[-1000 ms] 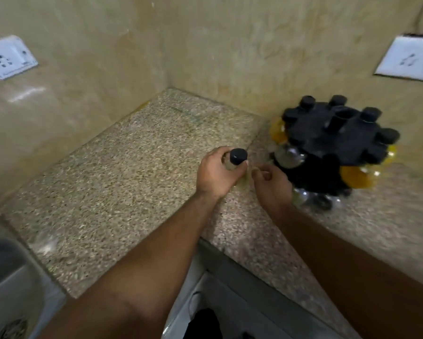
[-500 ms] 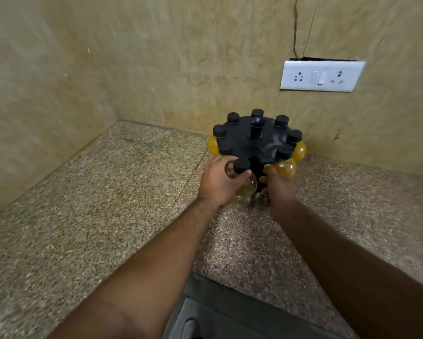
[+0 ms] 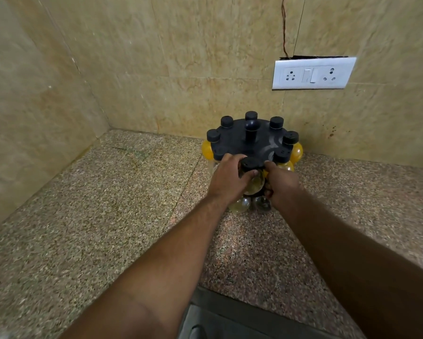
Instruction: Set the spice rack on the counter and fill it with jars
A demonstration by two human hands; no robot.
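Most top slots of the rack (image 3: pixel 239 140) already hold capped jars (image 3: pixel 276 122), and it stands on the counter (image 3: pixel 107 204). Your left hand (image 3: pixel 227 181) grips one more jar (image 3: pixel 254 177) at its near edge; your right hand (image 3: pixel 282 185) holds its near-right side. Little seems left.

Home kitchen, my call. I'm at a speckled granite counter (image 3: pixel 107 216) that runs into a corner. Beige marble-look wall tiles (image 3: pixel 181 57) go right down to the counter. White switch-and-socket plate (image 3: pixel 313 73) is on the back wall, with a cable running up from it. A black revolving spice rack (image 3: pixel 239 140) sits by the wall, with black-capped jars (image 3: pixel 297 150), some of them yellow.
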